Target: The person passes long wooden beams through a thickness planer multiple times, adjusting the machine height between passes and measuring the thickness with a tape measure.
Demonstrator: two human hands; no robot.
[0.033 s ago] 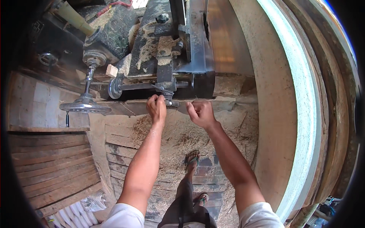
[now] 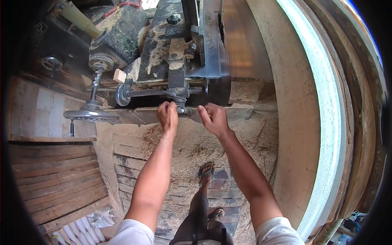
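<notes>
A dark machine [image 2: 157,36] dusted with wood shavings carries a sliding bracket [image 2: 177,73] with a metal fitting [image 2: 183,110] at its near end. My left hand [image 2: 167,116] is closed round the left end of this fitting. Just right of it, my right hand [image 2: 213,119] is curled closed; whatever it may hold is hidden by the fingers. A horizontal shaft [image 2: 147,93] with a small round wheel [image 2: 122,95] runs behind the fitting.
A large handwheel [image 2: 83,115] and a small wood block [image 2: 119,75] are at left, above stacked planks [image 2: 59,175]. Tall boards [image 2: 292,122] line the right side. My sandalled feet [image 2: 207,171] stand on a plank floor [image 2: 134,163] strewn with shavings.
My right hand has shifted slightly up and to the left, toward the fitting. My left hand stays in much the same place.
</notes>
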